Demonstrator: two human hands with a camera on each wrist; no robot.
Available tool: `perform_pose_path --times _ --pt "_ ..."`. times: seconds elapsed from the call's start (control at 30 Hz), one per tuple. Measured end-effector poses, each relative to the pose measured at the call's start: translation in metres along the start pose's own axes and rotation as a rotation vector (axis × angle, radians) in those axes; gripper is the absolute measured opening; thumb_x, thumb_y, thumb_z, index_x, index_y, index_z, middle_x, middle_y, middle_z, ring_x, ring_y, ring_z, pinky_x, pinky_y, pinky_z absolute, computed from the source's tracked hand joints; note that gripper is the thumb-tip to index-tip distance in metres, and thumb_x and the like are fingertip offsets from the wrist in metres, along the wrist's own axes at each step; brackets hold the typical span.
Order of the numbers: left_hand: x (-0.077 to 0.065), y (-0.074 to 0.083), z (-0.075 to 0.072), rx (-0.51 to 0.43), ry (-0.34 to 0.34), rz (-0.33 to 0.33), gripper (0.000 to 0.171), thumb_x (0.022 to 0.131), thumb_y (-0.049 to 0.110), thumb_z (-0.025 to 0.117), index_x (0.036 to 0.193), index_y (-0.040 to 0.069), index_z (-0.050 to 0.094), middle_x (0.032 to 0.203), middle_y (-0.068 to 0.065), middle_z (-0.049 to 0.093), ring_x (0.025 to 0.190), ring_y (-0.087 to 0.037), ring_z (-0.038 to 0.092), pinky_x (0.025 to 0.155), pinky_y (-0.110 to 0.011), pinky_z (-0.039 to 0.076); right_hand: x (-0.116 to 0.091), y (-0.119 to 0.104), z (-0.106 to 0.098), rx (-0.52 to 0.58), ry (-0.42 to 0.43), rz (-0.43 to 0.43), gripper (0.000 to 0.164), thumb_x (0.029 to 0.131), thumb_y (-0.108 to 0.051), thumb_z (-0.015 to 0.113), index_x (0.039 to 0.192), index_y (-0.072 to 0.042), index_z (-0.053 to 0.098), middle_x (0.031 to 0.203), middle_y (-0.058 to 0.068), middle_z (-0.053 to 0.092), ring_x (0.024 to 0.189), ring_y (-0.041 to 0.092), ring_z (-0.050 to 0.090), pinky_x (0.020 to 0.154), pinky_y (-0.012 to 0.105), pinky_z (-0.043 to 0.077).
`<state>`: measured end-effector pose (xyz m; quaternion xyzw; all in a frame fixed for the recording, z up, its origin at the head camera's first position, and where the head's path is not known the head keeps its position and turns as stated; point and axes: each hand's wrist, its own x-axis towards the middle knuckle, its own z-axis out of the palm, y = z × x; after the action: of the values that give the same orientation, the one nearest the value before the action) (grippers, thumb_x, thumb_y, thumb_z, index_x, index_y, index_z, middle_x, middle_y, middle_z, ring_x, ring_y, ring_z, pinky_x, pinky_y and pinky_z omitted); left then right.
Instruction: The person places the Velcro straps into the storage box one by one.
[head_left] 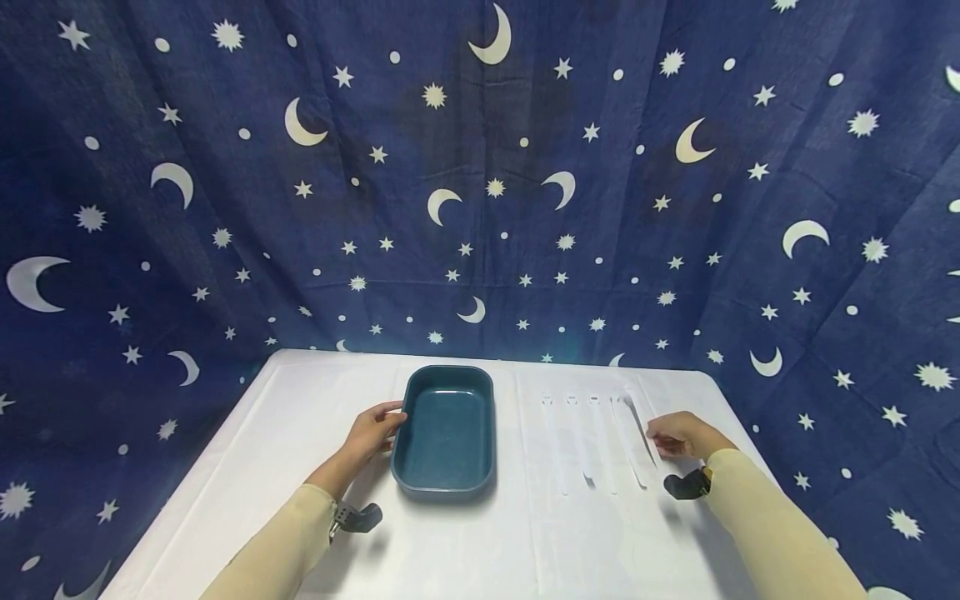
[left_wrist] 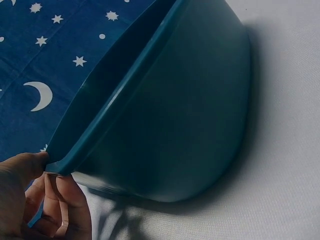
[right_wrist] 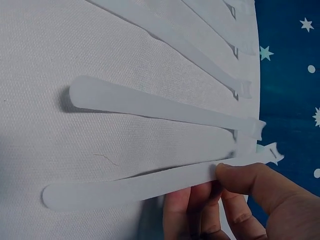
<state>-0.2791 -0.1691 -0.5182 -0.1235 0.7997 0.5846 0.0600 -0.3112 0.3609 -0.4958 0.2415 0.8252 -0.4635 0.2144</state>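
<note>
A dark teal plastic bin (head_left: 444, 450) stands upright on the white table. At its left side my left hand (head_left: 371, 429) pinches the rim, thumb on top and fingers curled below, as the left wrist view shows on the bin wall (left_wrist: 180, 110). My right hand (head_left: 681, 435) pinches a white cable strap (right_wrist: 125, 189) between thumb and fingers, close to its slotted head. The strap's rounded end points away from the hand. Beside it lies another white strap (right_wrist: 160, 106), flat on the cloth.
Several more white straps (head_left: 555, 446) lie in a row on the white tablecloth (head_left: 517, 542), between the bin and my right hand. A dark blue curtain (head_left: 480, 225) with moons and stars hangs behind the table and along both sides.
</note>
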Motion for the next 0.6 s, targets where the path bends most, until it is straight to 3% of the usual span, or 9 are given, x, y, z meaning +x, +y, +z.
perform_pose_path --times 0.33,0.6 --pt "-0.001 0.001 0.001 -0.002 0.000 0.005 0.044 0.095 0.021 0.063 0.135 0.004 0.056 0.119 -0.019 0.066 0.107 -0.031 0.068 0.071 -0.030 0.059 -0.007 -0.001 -0.008 0.061 -0.039 -0.015 0.027 0.086 -0.001 0.060 0.110 0.010 0.055 0.069 0.003 0.057 0.063 0.011 0.058 0.065 0.021 0.057" --pt "0.000 0.000 0.001 -0.013 -0.014 -0.018 0.045 0.096 0.023 0.062 0.137 0.006 0.055 0.124 -0.019 0.064 0.110 -0.029 0.066 0.075 -0.030 0.058 -0.015 -0.005 -0.013 0.091 -0.071 -0.052 0.011 0.086 -0.003 0.058 0.092 0.006 0.059 0.066 0.001 0.059 0.061 0.009 0.058 0.063 0.019 0.056"
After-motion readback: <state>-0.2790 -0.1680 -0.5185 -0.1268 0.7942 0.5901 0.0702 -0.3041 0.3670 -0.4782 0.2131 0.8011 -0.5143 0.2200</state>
